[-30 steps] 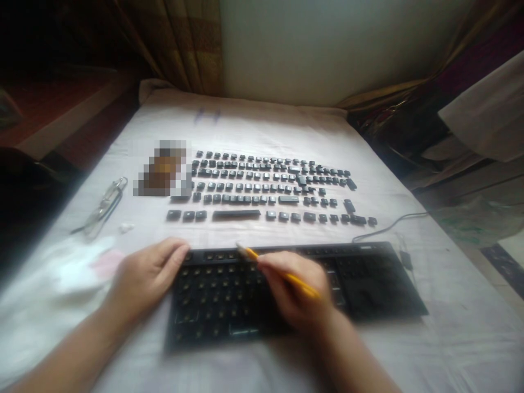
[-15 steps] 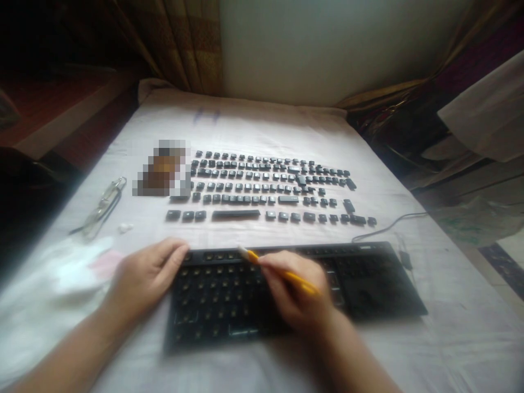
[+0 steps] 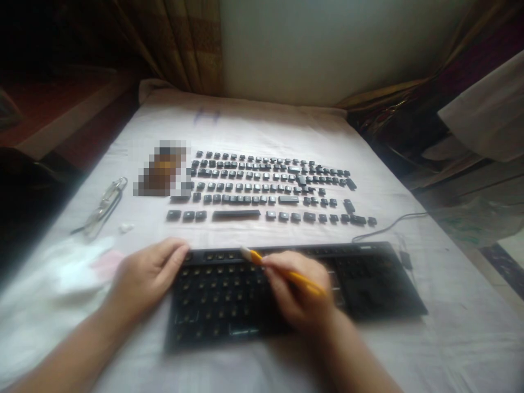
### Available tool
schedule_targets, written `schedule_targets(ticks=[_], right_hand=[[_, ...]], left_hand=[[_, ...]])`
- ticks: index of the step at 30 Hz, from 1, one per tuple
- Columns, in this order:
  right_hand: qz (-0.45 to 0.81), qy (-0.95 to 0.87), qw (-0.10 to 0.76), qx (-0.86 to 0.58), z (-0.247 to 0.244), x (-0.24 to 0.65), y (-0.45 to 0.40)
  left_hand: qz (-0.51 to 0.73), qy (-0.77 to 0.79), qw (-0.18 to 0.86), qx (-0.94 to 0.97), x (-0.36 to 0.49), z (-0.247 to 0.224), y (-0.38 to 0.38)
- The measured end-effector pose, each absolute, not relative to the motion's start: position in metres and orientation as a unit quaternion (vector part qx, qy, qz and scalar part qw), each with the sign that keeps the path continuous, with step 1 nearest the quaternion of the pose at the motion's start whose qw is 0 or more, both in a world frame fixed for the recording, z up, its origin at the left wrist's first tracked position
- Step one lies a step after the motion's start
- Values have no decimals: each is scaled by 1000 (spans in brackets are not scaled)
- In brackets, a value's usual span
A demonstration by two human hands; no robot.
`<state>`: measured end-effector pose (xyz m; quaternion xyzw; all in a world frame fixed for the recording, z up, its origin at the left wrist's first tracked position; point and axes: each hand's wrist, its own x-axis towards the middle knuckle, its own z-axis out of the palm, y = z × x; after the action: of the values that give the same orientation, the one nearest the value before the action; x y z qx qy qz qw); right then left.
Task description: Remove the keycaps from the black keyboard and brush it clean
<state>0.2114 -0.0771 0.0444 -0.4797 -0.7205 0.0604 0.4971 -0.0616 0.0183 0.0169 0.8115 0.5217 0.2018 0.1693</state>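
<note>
A black keyboard [image 3: 262, 322] with its keycaps off lies before me on the sheet, bare switch stems showing. My left hand [image 3: 149, 270] grips its upper left corner, with the thumb along the edge and the other fingers partly hidden. In my right hand [image 3: 301, 286] is a small yellow-handled brush [image 3: 303, 282], held like a pen. Its pale bristle tip is at the keyboard's top strip, left of centre. Beyond the keyboard, the removed keycaps [image 3: 241, 187] are laid out in rows, including a long space bar [image 3: 236, 214].
Eyeglasses [image 3: 105, 202] and a small white lump [image 3: 125, 228] lie at left, above crumpled white cloth or tissue [image 3: 77, 273]. A blurred-out object [image 3: 161, 172] sits left of the keycaps. The keyboard's cable [image 3: 388, 222] trails off right across the sheet [image 3: 262, 123].
My right hand and the brush have shifted slightly to the right along the keyboard's top strip. The left hand and keyboard stay in place.
</note>
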Motion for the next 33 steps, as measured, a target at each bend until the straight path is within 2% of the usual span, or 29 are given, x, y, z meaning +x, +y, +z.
schedule_targets(ticks=[12, 33], right_hand=[[76, -696, 532, -476, 44, 209, -78], [78, -736, 486, -465, 39, 205, -76]], left_hand=[[208, 522, 178, 808, -62, 17, 16], [208, 513, 180, 813, -62, 16, 18]])
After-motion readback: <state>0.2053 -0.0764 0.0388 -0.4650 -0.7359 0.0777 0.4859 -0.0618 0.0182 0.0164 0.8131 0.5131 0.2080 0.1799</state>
